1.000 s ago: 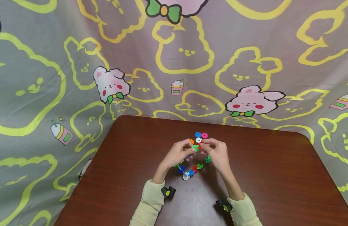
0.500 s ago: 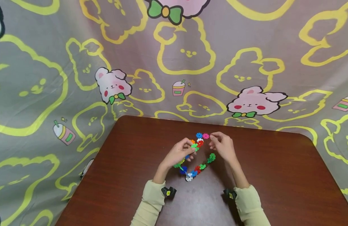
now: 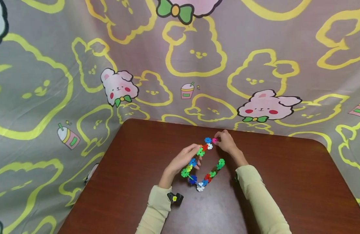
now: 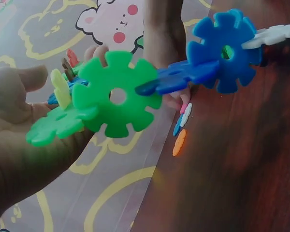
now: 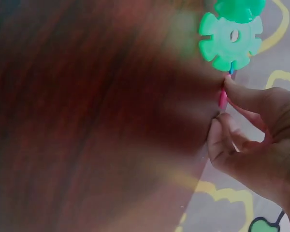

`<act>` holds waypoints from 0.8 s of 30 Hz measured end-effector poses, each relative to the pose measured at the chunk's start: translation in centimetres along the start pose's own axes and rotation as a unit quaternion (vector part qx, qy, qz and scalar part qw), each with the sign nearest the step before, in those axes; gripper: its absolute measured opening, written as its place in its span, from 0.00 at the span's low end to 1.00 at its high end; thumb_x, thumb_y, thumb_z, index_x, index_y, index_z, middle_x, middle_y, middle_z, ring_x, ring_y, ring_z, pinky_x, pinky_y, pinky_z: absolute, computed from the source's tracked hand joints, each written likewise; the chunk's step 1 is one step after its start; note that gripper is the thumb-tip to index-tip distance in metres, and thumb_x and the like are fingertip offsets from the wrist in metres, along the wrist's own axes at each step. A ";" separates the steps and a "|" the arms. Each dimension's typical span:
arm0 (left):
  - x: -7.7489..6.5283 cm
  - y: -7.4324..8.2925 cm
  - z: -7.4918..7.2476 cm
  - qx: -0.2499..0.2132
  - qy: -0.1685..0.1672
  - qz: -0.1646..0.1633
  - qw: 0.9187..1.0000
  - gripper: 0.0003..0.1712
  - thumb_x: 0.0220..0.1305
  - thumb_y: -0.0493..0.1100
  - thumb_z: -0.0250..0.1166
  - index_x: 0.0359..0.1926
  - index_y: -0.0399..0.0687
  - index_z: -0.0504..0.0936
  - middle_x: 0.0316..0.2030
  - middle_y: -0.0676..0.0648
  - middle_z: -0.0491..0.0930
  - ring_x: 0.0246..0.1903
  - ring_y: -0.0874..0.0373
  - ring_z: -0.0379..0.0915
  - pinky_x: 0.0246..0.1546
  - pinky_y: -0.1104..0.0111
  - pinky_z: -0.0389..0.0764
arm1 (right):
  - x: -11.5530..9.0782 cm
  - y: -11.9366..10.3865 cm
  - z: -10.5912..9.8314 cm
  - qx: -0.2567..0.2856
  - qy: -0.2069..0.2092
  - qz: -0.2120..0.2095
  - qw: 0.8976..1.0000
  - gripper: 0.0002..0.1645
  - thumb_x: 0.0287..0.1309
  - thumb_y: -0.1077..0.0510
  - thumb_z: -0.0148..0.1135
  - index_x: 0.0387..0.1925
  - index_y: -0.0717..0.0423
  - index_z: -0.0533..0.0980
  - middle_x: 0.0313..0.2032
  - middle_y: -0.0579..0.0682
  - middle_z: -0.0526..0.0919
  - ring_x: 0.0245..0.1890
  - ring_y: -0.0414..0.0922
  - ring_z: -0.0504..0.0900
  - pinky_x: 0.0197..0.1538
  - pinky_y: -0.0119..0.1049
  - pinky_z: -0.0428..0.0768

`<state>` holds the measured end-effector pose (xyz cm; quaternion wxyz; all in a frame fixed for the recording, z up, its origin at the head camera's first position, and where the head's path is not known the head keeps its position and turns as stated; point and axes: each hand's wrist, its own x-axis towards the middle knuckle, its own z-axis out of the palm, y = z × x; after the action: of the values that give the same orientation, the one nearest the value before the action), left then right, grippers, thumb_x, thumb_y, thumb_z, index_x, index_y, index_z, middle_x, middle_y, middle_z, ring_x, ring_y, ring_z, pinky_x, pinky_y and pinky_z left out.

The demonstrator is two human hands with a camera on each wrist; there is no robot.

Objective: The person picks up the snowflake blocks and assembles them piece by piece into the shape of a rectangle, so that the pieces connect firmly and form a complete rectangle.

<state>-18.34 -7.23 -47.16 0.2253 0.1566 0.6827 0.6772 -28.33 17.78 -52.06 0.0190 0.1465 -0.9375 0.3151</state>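
Observation:
My left hand (image 3: 181,159) holds a chain of interlocked, notched plastic flower discs (image 3: 184,173) by its upper end, thumb and fingers near a green disc (image 3: 200,152) and a red one. From there the chain hangs down and bends back up to the right, ending in green discs (image 3: 221,162). My right hand (image 3: 226,143) is at the far part of the table, its thumb and fingertips on the edges of a loose pink flower disc (image 5: 223,98). Large in the left wrist view are the chain's green disc (image 4: 117,94) and blue disc (image 4: 224,51).
Beside the pink disc lie a loose blue disc (image 3: 207,140) and a white disc (image 3: 210,146). An orange disc (image 4: 180,142) lies near them on the brown table (image 3: 139,162). A patterned cloth (image 3: 156,91) hangs behind the table.
My right hand has drawn away from the chain, moved right and forward, and taken hold of the pink disc. The left hand keeps the chain, whose free end now swings out to the right.

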 end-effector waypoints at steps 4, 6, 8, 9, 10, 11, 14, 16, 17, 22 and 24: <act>0.2 -0.1 0.0 0.010 0.010 -0.005 1.000 0.24 0.82 0.54 0.53 0.63 0.39 0.73 0.37 0.38 0.78 0.29 0.55 0.80 0.41 0.47 0.87 | -0.3 0.4 -0.3 0.058 0.019 0.046 0.997 0.12 0.57 0.70 0.73 0.38 0.69 0.76 0.35 0.62 0.80 0.36 0.54 0.81 0.41 0.45 0.82; 0.2 0.0 0.0 0.019 0.013 -0.005 1.000 0.24 0.81 0.52 0.54 0.65 0.39 0.72 0.37 0.37 0.77 0.30 0.54 0.79 0.40 0.46 0.87 | -0.7 0.4 -0.7 0.113 0.031 0.070 0.991 0.11 0.58 0.72 0.71 0.38 0.70 0.76 0.31 0.59 0.83 0.30 0.48 0.83 0.36 0.39 0.84; 0.2 0.0 0.1 0.024 0.014 -0.003 1.000 0.25 0.81 0.51 0.56 0.66 0.38 0.72 0.36 0.35 0.77 0.29 0.54 0.79 0.39 0.47 0.87 | -1.4 0.1 -1.2 0.186 0.042 0.095 0.977 0.08 0.60 0.73 0.68 0.40 0.72 0.77 0.29 0.59 0.84 0.26 0.43 0.84 0.34 0.36 0.86; 0.2 0.0 0.1 0.027 0.015 -0.002 1.000 0.25 0.80 0.51 0.56 0.67 0.37 0.71 0.36 0.35 0.77 0.28 0.54 0.79 0.39 0.48 0.87 | -1.8 -0.1 -1.4 0.224 0.047 0.103 0.968 0.08 0.61 0.74 0.66 0.41 0.75 0.77 0.29 0.60 0.85 0.25 0.42 0.85 0.33 0.37 0.87; 0.2 0.1 0.2 0.033 0.016 -0.001 0.999 0.25 0.80 0.50 0.57 0.67 0.38 0.71 0.35 0.35 0.77 0.28 0.54 0.78 0.38 0.49 0.87 | -2.3 -0.4 -1.7 0.259 0.053 0.108 0.958 0.08 0.63 0.74 0.65 0.42 0.76 0.77 0.30 0.61 0.86 0.25 0.40 0.85 0.34 0.37 0.88; 0.2 0.2 0.3 0.039 0.018 0.001 0.999 0.25 0.80 0.50 0.58 0.67 0.38 0.72 0.34 0.35 0.78 0.27 0.54 0.78 0.37 0.50 0.88 | -2.8 -0.7 -2.0 0.291 0.056 0.110 0.949 0.09 0.64 0.74 0.63 0.44 0.78 0.76 0.32 0.62 0.86 0.25 0.39 0.86 0.36 0.39 0.88; 0.3 0.3 0.5 0.063 0.026 0.006 0.998 0.24 0.78 0.49 0.60 0.66 0.41 0.74 0.30 0.39 0.78 0.25 0.56 0.77 0.37 0.47 0.87 | -4.4 -1.9 -2.7 0.361 0.062 0.116 0.923 0.13 0.68 0.71 0.62 0.47 0.81 0.74 0.35 0.63 0.87 0.27 0.39 0.88 0.42 0.45 0.88; 0.3 0.5 0.7 0.081 0.031 0.010 0.996 0.21 0.78 0.48 0.61 0.64 0.43 0.75 0.27 0.44 0.78 0.25 0.56 0.77 0.38 0.45 0.86 | -5.4 -2.9 -3.0 0.390 0.060 0.118 0.911 0.15 0.69 0.70 0.61 0.49 0.81 0.74 0.36 0.62 0.88 0.29 0.41 0.89 0.45 0.49 0.87; 0.3 0.5 0.8 0.087 0.033 0.012 0.996 0.21 0.78 0.48 0.61 0.64 0.43 0.75 0.26 0.45 0.78 0.25 0.57 0.77 0.37 0.45 0.86 | -5.9 -3.4 -3.1 0.400 0.060 0.118 0.907 0.15 0.70 0.69 0.61 0.50 0.81 0.74 0.36 0.60 0.88 0.30 0.41 0.89 0.46 0.51 0.86; 0.3 0.4 1.1 0.111 0.039 0.016 0.993 0.21 0.77 0.50 0.62 0.62 0.44 0.76 0.26 0.45 0.78 0.25 0.55 0.78 0.38 0.46 0.86 | -7.5 -5.7 -3.3 0.430 0.064 0.104 0.894 0.16 0.69 0.70 0.62 0.52 0.81 0.75 0.35 0.55 0.89 0.30 0.42 0.90 0.46 0.52 0.86; 0.2 0.3 1.2 0.119 0.039 0.014 0.992 0.21 0.77 0.51 0.62 0.62 0.44 0.77 0.27 0.42 0.80 0.26 0.52 0.80 0.39 0.46 0.86 | -7.9 -6.3 -3.3 0.438 0.069 0.095 0.891 0.16 0.69 0.71 0.62 0.52 0.82 0.76 0.34 0.54 0.89 0.30 0.43 0.90 0.45 0.50 0.86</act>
<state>-17.96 -6.09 -46.85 0.1692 0.1651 0.7642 0.6001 -19.10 17.00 -46.76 -0.0124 0.0281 -0.7104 0.7032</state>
